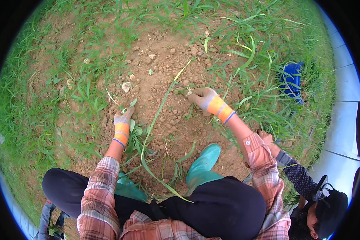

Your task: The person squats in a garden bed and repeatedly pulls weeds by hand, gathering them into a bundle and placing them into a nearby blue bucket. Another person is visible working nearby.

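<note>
My left hand (123,123), in a grey and orange knitted glove soiled with earth, is closed on pulled green weeds (135,129). A pale root sticks out above its fingers and broad leaves hang at its right side. My right hand (202,97), gloved alike, pinches a small weed (187,91) at the level of the soil. Between the hands, a long grass blade (159,111) slants over the cloddy brown soil (168,123).
Grass and weeds (87,93) grow on both sides. A blue plastic container (292,81) lies in the grass at right. A co-worker (303,180) crouches close by my right arm, one hand in the grass; another person (45,220) is partly visible at lower left. My green rubber boot (205,162) stands on the soil.
</note>
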A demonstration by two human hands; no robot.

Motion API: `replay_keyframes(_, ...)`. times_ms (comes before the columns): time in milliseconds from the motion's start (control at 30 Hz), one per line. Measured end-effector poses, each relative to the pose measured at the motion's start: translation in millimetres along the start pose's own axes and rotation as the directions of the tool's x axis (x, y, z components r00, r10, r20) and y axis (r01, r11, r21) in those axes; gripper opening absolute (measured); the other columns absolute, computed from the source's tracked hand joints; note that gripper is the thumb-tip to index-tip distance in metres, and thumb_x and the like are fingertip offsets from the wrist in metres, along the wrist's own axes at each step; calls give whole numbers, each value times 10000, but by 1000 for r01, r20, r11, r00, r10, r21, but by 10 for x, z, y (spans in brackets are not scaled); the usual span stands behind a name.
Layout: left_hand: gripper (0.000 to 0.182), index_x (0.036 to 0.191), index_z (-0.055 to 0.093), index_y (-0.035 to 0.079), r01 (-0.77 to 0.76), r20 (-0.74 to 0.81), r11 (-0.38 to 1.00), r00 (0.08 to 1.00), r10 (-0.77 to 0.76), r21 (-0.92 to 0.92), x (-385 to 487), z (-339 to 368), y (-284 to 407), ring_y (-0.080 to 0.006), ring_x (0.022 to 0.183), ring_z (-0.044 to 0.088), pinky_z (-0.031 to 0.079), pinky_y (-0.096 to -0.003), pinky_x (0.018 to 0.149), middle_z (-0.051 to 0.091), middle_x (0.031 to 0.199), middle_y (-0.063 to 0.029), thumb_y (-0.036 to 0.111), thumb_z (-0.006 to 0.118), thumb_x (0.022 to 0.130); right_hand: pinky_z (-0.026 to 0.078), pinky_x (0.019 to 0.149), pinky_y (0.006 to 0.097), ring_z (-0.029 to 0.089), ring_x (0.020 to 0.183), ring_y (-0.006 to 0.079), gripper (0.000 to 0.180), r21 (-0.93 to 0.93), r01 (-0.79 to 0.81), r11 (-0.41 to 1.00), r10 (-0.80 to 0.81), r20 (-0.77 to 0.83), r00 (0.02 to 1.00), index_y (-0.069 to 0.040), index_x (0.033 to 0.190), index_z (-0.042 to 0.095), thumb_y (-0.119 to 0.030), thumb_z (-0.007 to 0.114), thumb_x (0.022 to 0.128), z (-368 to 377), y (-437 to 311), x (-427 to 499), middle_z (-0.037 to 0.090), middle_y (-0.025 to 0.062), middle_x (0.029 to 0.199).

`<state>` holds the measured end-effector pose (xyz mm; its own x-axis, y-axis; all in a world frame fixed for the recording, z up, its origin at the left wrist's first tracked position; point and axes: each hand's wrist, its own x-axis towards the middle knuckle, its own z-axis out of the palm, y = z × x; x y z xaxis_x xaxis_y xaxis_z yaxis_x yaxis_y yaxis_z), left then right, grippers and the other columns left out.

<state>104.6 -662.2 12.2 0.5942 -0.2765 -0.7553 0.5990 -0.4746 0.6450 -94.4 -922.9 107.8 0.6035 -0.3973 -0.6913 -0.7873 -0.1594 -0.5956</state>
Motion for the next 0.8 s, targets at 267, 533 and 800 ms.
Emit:
replay_keyframes(267, 276, 908, 583, -28, -118, 70, 988, 991, 112, 96, -85, 2, 55, -123, 482, 502, 408, -253, 445, 592, 655, -65, 224, 618, 802, 501, 634, 402, 629, 736, 318, 323, -595, 167, 786, -335, -184, 924, -64, 903, 566, -370, 527, 809, 551, -116, 363, 633, 148, 744)
replay_keyframes(533, 249, 848, 607, 14, -145, 34, 988, 989, 144, 48, 48, -50, -68, -142, 481, 531, 418, -258, 444, 564, 626, -48, 214, 696, 727, 520, 639, 364, 639, 696, 292, 267, -241, 240, 940, -307, -295, 905, -110, 946, 603, -296, 583, 755, 413, -4, -338, 626, 157, 710)
replay_keyframes(800, 312, 908, 584, 1, -333, 94, 941, 940, 327, 54, 341, -196, -342, -156, 450, 530, 419, -272, 391, 575, 608, -60, 226, 700, 726, 498, 710, 408, 618, 820, 327, 223, -605, 128, 786, -262, -137, 955, -40, 924, 580, -195, 534, 771, 88, 233, 409, 627, 182, 822)
